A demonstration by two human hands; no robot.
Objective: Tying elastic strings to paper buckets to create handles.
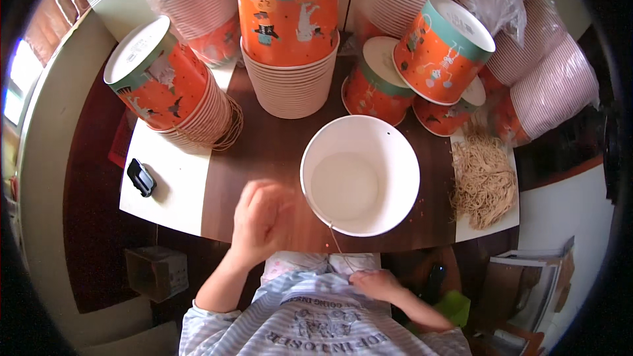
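Note:
A white-lined paper bucket (pixel 399 175) stands mouth up at the table's front edge, with a small hole high on its far wall. From its near rim a thin tan string (pixel 338 242) runs down toward my lap. Below the bucket, my right hand (pixel 376 284) pinches the string's lower end. My left hand (pixel 258 221) hovers left of the bucket, apart from it. Its fingers look bent but are smeared by motion, and whether they hold anything is hidden.
Upside-down orange and green bucket stacks (pixel 288 20) line the back. A leaning stack (pixel 165 82) at left has string loops beside it. Two or three loose buckets (pixel 443 49) sit back right. A tan string heap (pixel 484 181) lies right; a black object (pixel 141 178) lies left.

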